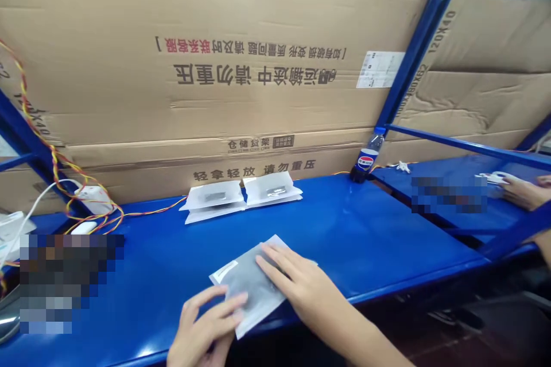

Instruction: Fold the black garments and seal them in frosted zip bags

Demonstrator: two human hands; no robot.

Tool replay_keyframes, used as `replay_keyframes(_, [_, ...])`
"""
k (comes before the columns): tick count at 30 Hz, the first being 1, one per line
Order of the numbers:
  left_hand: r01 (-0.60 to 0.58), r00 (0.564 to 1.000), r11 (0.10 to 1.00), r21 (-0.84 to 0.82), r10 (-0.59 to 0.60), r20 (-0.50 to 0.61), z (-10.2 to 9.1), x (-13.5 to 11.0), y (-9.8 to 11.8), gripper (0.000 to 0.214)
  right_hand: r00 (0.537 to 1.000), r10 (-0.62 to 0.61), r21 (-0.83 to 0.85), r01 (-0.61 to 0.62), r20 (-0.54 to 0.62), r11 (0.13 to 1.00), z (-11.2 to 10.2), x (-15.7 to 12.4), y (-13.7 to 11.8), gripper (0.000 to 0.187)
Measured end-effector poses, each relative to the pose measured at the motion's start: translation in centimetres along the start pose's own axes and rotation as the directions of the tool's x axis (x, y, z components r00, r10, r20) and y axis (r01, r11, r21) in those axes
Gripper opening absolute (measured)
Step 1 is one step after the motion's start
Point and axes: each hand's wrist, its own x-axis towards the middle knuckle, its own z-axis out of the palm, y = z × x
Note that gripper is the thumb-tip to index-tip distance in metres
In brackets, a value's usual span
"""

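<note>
A cloudy plastic pouch (252,289) with something dark grey inside and a white label (224,271) at one corner lies on the near edge of the blue worktop (365,235). The right hand (301,281) rests flat on the pouch with its fingers spread and straight, gripping nothing, while the fingertips of the left hand (202,327) lie open across the pouch's lower edge. Farther back, two white packets (213,199) (271,189) sit side by side, touching, each with a small dark item showing through. A cola bottle (365,159) stands at the worktop's far corner, by a blue steel upright (415,51). Red and yellow wires (54,155) run to a white plug box (94,199) on the left. Flattened cardboard sheets (258,28) line the back. To the right, another person's hand (523,192) rests on a lower blue shelf (451,169). Two pixelated patches hide parts of the scene.
</note>
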Motion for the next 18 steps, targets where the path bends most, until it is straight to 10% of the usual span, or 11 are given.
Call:
replay_keyframes(5, [0.118, 0.990, 0.961, 0.252, -0.132, 0.040, 0.8, 0.1, -3.2, 0.047, 0.968, 0.221, 0.053, -0.216, -0.120, 0.975, -1.4, 0.0, 7.8, 0.067])
replay_keyframes(12, [-0.022, 0.989, 0.921, 0.389, -0.037, 0.143, 1.8, -0.8, -4.7, 0.025, 0.814, 0.541, 0.086, -0.536, -0.213, 0.840, -0.7, 0.8, 24.2, 0.062])
replay_keyframes(18, [-0.063, 0.982, 0.911, 0.408, -0.016, 0.188, 1.8, -1.5, -5.3, 0.027, 0.740, 0.671, 0.232, -0.646, -0.041, 0.727, 4.4, -0.5, 26.2, 0.043])
